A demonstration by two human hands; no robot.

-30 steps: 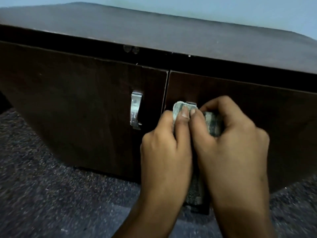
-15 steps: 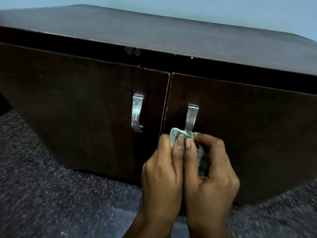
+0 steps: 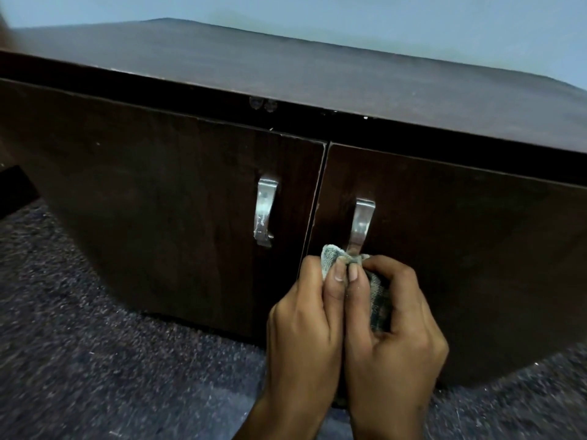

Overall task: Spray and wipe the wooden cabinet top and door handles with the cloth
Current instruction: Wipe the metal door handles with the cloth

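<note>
A low dark wooden cabinet [image 3: 158,201] fills the view, its top [image 3: 317,68] bare. Each of its two shut doors carries a curved metal handle. The left handle [image 3: 264,211] shows pale smears. The right handle [image 3: 360,223] is bare at its upper part, and its lower end is wrapped in a greenish checked cloth [image 3: 330,257]. My left hand [image 3: 305,325] and my right hand [image 3: 394,328] press together, both pinching the cloth around that lower end. No spray bottle is in view.
Dark speckled carpet [image 3: 95,360] covers the floor in front of the cabinet. A pale blue wall [image 3: 413,20] rises behind it. Two small round fittings [image 3: 263,104] sit on the front edge above the door gap.
Both hands slid the cloth down the right handle from its top to its lower end, uncovering the upper metal. Over the last half second they stayed at about that spot.
</note>
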